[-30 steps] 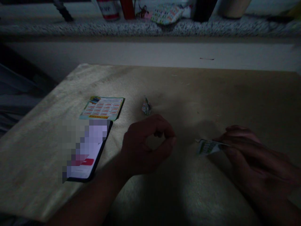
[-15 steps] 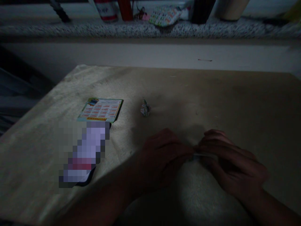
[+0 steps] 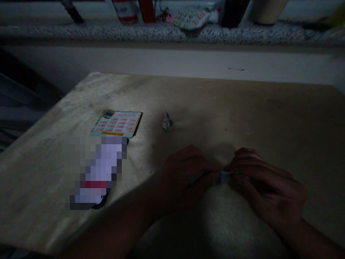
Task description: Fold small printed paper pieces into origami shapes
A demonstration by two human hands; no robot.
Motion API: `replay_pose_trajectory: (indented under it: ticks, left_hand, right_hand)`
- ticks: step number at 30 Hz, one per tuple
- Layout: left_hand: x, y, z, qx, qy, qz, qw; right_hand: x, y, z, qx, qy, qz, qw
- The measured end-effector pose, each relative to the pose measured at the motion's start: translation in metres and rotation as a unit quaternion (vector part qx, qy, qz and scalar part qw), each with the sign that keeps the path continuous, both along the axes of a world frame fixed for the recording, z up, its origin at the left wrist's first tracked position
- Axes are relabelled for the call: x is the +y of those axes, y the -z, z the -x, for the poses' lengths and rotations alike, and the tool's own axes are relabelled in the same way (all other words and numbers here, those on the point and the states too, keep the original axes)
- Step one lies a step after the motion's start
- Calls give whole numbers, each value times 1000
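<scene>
A small, thin, pale piece [image 3: 225, 176], perhaps paper or wrapper, is pinched between my two hands low in the right half of the view. My left hand [image 3: 190, 174] grips its left end with thumb and fingertips. At its right end, my right hand [image 3: 265, 181] is closed on it the same way. Dim light hides most of the piece's detail. Beyond my left hand, a small crumpled wrapper [image 3: 168, 123] lies on the table [image 3: 283, 122].
To the left lie a printed card [image 3: 118, 123] and, just nearer, a blurred phone [image 3: 101, 169]. Behind the table, a speckled stone ledge [image 3: 156, 34] holds a patterned packet [image 3: 192, 18], a red-and-white can [image 3: 125, 10], a dark container [image 3: 234, 12] and a beige pot [image 3: 269, 11].
My fingertips have shifted slightly on the pale piece, and more of it shows between them. The whole view has moved a little.
</scene>
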State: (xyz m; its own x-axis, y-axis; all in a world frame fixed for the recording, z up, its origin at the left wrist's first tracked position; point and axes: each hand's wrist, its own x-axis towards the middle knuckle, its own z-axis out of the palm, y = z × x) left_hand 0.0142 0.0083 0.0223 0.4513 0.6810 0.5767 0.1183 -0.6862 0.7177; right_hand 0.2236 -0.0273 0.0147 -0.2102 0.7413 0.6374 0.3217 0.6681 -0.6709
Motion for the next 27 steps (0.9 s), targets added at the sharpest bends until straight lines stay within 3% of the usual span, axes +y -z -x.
replay_pose_trajectory:
  ticks: [4, 8, 23, 26, 27]
  left_hand:
    - [0, 1, -2, 25, 16, 12, 999]
    - [2, 5, -3, 18, 36, -40, 998]
    - [-3, 7, -1, -58, -38, 26, 997]
    - [3, 1, 5, -72, -92, 64, 991]
    - [5, 0, 7, -86, -143, 93, 982]
  right_hand:
    - [-1, 0, 1, -26, -17, -6, 999]
    - [-1, 2, 3, -42, -16, -12, 999]
    - [-2, -1, 4, -113, -21, 75, 990]
    - [0, 1, 2, -155, -44, 98, 982]
    - [1, 2, 1, -168, -58, 103, 979]
